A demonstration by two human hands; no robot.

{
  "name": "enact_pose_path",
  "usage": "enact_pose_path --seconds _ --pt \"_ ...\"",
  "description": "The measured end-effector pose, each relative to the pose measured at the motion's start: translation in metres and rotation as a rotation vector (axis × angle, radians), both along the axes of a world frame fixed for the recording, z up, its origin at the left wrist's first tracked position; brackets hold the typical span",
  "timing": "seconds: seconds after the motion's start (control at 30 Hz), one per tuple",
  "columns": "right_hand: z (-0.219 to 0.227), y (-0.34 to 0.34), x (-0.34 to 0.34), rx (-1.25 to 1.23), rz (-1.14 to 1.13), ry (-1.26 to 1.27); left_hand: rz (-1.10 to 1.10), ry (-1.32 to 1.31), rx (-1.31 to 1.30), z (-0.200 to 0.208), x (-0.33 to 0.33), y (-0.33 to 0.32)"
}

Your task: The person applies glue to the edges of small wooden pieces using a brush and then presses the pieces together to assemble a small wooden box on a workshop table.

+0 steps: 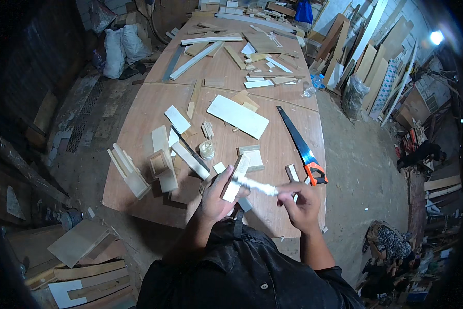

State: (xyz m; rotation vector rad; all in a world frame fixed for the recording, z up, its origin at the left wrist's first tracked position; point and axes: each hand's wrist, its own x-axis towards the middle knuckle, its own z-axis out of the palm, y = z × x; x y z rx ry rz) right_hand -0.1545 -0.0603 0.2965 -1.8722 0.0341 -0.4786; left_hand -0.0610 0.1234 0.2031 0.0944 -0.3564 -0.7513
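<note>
My left hand [214,200] is closed around a short wooden block [232,189] with a white face, held tilted above the near part of the table. Pinched in my right hand [302,207] is a slim whitish stick-like thing [264,187], blurred by motion. Its far end lies over the block; whether they touch I cannot tell. Just beyond my left hand stands a small open jar [206,150] with pale contents. A small wooden assembly [251,158] with a white panel rests behind the block. To its right lies a handsaw [299,144] with an orange and black handle.
Wooden assemblies [130,172] crowd the table's [288,221] left side, near a dark slender tool [189,148]. A white board [238,116] lies mid-table, with many offcuts beyond. Planks [334,38] lean at the far right. Another person [391,242] is at the lower right.
</note>
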Motion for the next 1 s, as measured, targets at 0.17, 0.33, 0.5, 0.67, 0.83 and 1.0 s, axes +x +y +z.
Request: enact_pose_path --seconds 0.17,0.33,0.5,0.67,0.83,1.0 --pt "0.002 -0.004 -0.001 -0.216 0.157 0.043 0.126 0.062 0.275 0.014 0.0 0.002" --pt "-0.008 -0.004 -0.005 -0.005 0.004 -0.071 0.199 0.25 0.616 0.071 -0.008 -0.008" --pt "-0.004 0.0 0.001 -0.316 0.047 -0.167 0.12 0.079 0.3 0.026 0.001 0.0" --pt "-0.006 0.002 0.001 -0.217 -0.102 -0.259 -0.059 -0.135 -0.044 0.02 0.008 -0.005" --pt "-0.002 -0.003 0.003 -0.411 0.081 -0.302 0.176 0.423 0.695 0.096 -0.008 -0.014" --pt "-0.004 -0.003 0.006 -0.392 0.016 -0.331 0.053 -0.009 0.296 0.045 0.0 -0.003"
